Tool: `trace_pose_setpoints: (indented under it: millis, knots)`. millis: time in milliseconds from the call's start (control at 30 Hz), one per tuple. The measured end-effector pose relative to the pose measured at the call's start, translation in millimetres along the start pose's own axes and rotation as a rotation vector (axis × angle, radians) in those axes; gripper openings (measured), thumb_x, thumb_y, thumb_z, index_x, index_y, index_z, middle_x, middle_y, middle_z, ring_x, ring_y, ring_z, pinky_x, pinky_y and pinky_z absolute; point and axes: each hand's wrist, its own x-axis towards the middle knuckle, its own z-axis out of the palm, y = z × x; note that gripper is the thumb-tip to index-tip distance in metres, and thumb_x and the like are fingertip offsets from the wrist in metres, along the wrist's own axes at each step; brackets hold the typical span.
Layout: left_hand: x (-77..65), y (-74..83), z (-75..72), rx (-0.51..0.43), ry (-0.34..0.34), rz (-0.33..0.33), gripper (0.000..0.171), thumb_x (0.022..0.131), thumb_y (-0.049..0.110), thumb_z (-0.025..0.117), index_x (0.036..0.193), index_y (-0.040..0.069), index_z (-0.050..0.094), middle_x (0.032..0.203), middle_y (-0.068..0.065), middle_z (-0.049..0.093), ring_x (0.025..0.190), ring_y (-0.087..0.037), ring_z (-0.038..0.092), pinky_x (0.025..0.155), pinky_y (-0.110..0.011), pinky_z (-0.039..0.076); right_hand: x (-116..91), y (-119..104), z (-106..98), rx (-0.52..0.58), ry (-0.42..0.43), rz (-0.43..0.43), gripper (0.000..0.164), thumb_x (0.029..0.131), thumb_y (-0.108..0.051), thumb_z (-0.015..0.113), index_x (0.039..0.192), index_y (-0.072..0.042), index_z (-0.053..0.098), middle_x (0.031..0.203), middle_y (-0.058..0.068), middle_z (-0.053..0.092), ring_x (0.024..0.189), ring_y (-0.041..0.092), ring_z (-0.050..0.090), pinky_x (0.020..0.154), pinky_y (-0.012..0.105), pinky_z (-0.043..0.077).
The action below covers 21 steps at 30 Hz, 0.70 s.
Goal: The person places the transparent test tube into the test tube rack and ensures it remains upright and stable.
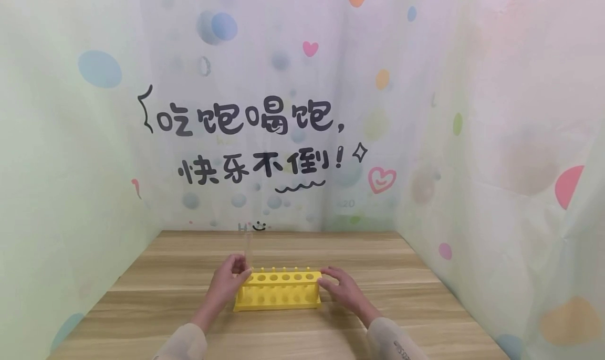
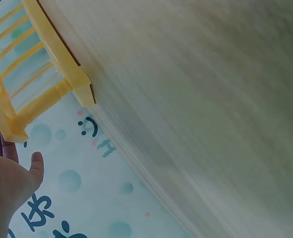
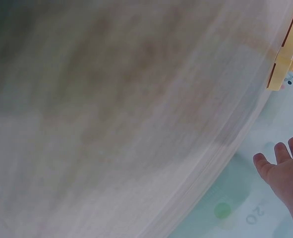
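A yellow test tube rack (image 1: pixel 283 292) with a row of round holes stands upright on the table. At its left end a clear test tube (image 1: pixel 248 247) rises above the top plate, faint against the background. My left hand (image 1: pixel 229 276) has its fingers bent around the tube's lower part, close to the rack's top; the exact contact is partly hidden. My right hand (image 1: pixel 346 290) holds the rack's right end, thumb and forefinger at the top corner. In the left wrist view, thin clear lines show between the rack's bars. The right wrist view catches only one foot of the rack (image 3: pixel 281 67).
The wood-grain table (image 1: pixel 402 276) extends around the rack. A patterned curtain (image 1: pixel 283 61) with dark lettering hangs behind it, and similar curtains (image 1: pixel 510 155) close in both sides.
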Motion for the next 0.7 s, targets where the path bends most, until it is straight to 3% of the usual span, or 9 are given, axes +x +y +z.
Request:
trace_pose_setpoints:
  millis: [167,433,700]
  knots:
    - [0.9,-2.2,0.4,0.021,-0.002,0.003,0.035,0.093,0.01,0.068,0.125,0.002,0.056,0.113,-0.011,0.064,0.109,-0.026,0.059,0.094,-0.045,0.051,1,0,0,0.0,-0.002,0.008,0.044,0.097,-0.039,0.063,0.129,-0.009,0.065,0.145,0.027,0.046,0.133,0.051,0.041,0.104,0.069,0.032]
    - [0.4,-3.0,-1.7,0.075,-0.011,-0.011,0.039,0.093,0.015,0.069,0.128,0.005,0.057,0.116,-0.01,0.065,0.11,-0.027,0.059,0.094,-0.047,0.052,0,0,0,0.01,-0.006,0.009,0.047,0.098,-0.04,0.061,0.132,-0.007,0.062,0.145,0.028,0.046,0.134,0.049,0.039,0.107,0.068,0.03]
    - [1.4,-6.0,-20.8,0.156,-0.018,0.011,0.042,0.099,0.026,0.061,0.134,0.004,0.055,0.121,-0.012,0.064,0.114,-0.033,0.059,0.096,-0.054,0.048,0,0,-4,-0.042,0.033,-0.013,0.051,0.101,-0.044,0.054,0.136,-0.007,0.059,0.141,0.02,0.053,0.132,0.044,0.045,0.106,0.063,0.035]
